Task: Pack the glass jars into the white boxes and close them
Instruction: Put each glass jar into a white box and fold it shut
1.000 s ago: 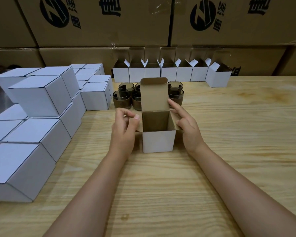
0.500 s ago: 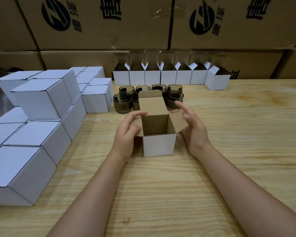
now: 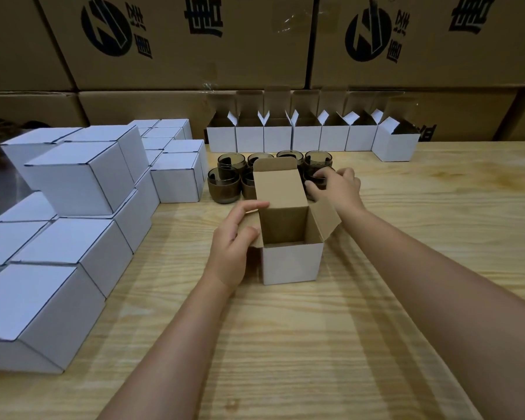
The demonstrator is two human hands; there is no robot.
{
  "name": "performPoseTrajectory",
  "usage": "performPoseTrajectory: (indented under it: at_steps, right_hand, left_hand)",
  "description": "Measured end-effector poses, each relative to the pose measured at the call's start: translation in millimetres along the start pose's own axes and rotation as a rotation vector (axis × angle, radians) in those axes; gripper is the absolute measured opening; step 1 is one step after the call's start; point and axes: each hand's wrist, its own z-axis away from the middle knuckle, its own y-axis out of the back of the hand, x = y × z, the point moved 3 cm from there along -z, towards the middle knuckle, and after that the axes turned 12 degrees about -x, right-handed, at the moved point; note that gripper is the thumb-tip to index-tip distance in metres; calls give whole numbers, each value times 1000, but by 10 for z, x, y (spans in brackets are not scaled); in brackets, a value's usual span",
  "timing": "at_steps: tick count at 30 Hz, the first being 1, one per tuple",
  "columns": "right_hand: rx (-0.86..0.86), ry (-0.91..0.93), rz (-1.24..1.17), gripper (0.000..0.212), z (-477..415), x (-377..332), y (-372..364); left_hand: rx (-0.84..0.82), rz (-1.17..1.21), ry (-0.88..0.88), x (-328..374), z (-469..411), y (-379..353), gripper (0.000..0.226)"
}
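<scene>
Wooden counter backed by brown cartons, with closed white boxes stacked at left and a row of open boxes behind. At centre I see the open white box; the left hand grips its side flap, and its raised lid hides part of the dark glass jars. The right hand curls its fingers round the front right jar, largely covering it.
</scene>
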Motion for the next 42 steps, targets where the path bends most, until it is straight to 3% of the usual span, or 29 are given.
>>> performPoseTrajectory:
  at_steps: [9, 20, 25, 29, 32, 37, 42]
  right_hand:
    - [229, 66, -105, 37, 327, 149, 117]
    - [316, -47, -589, 29, 519, 334, 304]
    - [287, 65, -735, 26, 645, 56, 566]
    - [260, 223, -623, 24, 833, -327, 763]
    - [142, 313, -512, 28, 968, -562, 795]
    - [-114, 268, -300, 36, 1047, -709, 634]
    - [-197, 246, 41, 39, 1102, -796, 505]
  left_hand:
    - [14, 2, -7, 19, 3, -15, 39]
    - [11, -15, -23, 7, -4, -4, 38]
    - [4, -18, -29, 6, -3, 1, 38]
    - [4, -44, -42, 9, -4, 2, 38]
    - [5, -57, -45, 8, -11, -2, 38]
    - [8, -50, -57, 8, -20, 1, 37]
    - [-1, -73, -79, 24, -27, -2, 32]
